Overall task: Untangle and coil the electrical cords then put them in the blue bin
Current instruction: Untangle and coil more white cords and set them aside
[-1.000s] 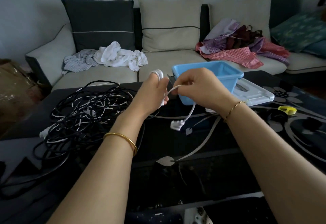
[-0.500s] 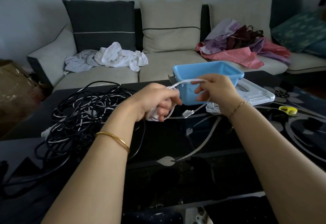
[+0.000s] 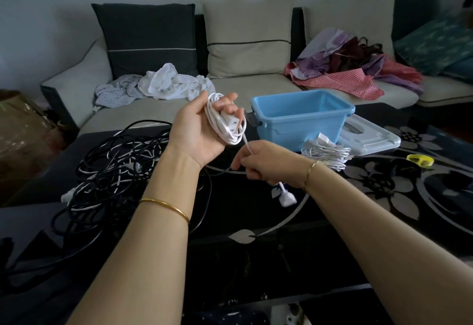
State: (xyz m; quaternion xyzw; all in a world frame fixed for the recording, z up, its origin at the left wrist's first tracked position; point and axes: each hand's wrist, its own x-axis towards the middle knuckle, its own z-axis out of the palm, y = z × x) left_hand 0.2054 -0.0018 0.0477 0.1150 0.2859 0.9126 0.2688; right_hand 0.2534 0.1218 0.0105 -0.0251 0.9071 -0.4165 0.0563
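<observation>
White cord [image 3: 231,138]: left hand [image 3: 197,132] palm-up, right hand [image 3: 267,163] pinching.

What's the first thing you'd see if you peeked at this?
Two hands in the middle: the left hand holds up a coiled white cord, and the right hand pinches its loose end below. Behind them a bright blue bin stands on the dark table, and a tangle of black and white cords sprawls at the left.
</observation>
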